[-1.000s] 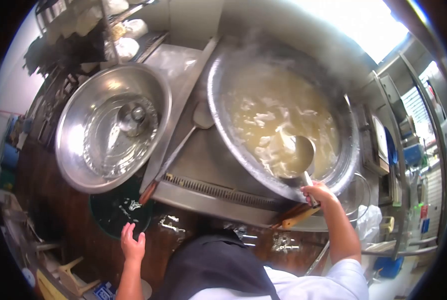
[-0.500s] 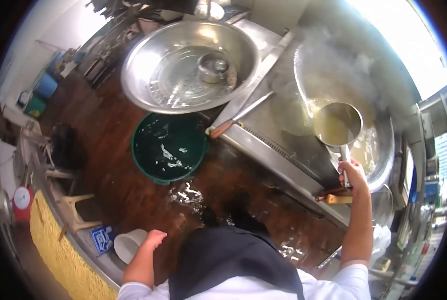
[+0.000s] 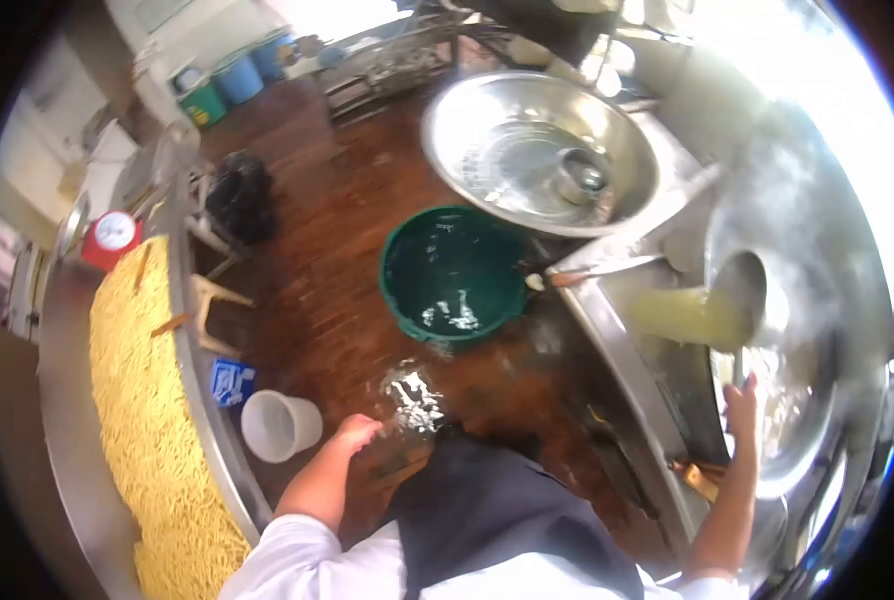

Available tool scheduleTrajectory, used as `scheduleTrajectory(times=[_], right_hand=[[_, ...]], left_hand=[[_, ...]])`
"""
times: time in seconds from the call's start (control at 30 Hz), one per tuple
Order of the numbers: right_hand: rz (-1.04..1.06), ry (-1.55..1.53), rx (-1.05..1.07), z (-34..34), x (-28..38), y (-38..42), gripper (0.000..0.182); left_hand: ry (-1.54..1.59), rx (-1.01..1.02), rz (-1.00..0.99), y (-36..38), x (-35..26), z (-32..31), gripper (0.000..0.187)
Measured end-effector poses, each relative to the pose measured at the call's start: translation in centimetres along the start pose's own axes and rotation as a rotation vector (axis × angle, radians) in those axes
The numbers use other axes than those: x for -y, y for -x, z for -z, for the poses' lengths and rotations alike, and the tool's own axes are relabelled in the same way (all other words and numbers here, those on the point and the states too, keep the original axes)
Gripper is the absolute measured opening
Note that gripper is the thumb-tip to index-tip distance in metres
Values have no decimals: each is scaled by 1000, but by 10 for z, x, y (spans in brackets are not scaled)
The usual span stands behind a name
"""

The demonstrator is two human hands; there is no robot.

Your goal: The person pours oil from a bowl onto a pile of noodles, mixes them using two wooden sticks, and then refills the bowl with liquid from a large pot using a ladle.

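My right hand (image 3: 742,400) grips the handle of a metal dipper (image 3: 752,295) at the right. The dipper is tilted, and yellowish liquid (image 3: 682,315) pours from it to the left over the stove top (image 3: 657,375). Below and behind it sits a large steaming wok (image 3: 802,450) with liquid inside. My left hand (image 3: 358,431) hangs over the floor near a white bucket (image 3: 282,426); its fingers are curled together and whether they hold anything cannot be made out.
A wide metal basin (image 3: 467,130) with a small pot (image 3: 580,177) stands at the top, above a green tub (image 3: 397,275) of water. Yellow noodles (image 3: 157,430) cover the left table. A wooden-handled tool (image 3: 572,278) lies on the stove edge. The brown floor (image 3: 317,280) looks wet.
The dipper has gone from level and full to tipped, with liquid now streaming out. The view has swung left, showing more of the noodle table.
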State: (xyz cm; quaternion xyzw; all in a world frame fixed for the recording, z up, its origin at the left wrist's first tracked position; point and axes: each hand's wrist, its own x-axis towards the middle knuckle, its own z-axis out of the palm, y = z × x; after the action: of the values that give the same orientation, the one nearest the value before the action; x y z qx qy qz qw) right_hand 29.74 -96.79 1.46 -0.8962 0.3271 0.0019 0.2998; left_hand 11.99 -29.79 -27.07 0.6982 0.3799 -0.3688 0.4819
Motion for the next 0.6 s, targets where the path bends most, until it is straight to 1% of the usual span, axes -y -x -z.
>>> scheduleTrajectory(times=[0.03,0.07,0.1,0.13,0.17,0.2,0.23,0.27,0.3,0.33,0.37,0.43,0.47,0.57,0.6], right_hand=[[317,359,75,-9,-95,-77,66],[86,146,-29,-2,-33,-32,67],[443,176,-218,-14,-78,-71,68],[431,208,-229,-5,-72,-70,70],[351,81,-304,-6,-73,-76,68],[264,184,-321,7,-80,-82,69],[230,269,-365,17,-105,-98,65],[134,329,-310,39,-96,-83,60],[-7,491,-273,70,-50,-36,54],[-44,512,-293,84,-67,-38,54],[-69,531,-307,92,-87,-42,54],[-65,598,-367,108,-151,-55,54],[-223,575,-316,120,-167,-57,55],[-356,561,-271,151,-220,-56,48],[-358,565,-270,156,-234,-55,48]], left_hand=[[67,-8,-7,10,-7,-7,28],[85,-19,7,13,-10,-13,30],[150,86,-27,-7,11,-9,18],[174,124,-13,-1,6,-12,24],[239,180,51,0,8,-14,31],[214,116,72,9,3,-23,31],[185,93,92,10,3,-27,27],[145,35,112,22,-4,-34,17],[158,67,143,18,-3,-32,10],[113,64,157,15,0,-31,17],[92,78,155,18,-6,-37,17],[62,-15,181,29,-8,-43,22],[48,-41,176,31,-10,-48,24],[35,-59,170,34,-20,-63,23],[34,-56,174,34,-24,-69,23]])
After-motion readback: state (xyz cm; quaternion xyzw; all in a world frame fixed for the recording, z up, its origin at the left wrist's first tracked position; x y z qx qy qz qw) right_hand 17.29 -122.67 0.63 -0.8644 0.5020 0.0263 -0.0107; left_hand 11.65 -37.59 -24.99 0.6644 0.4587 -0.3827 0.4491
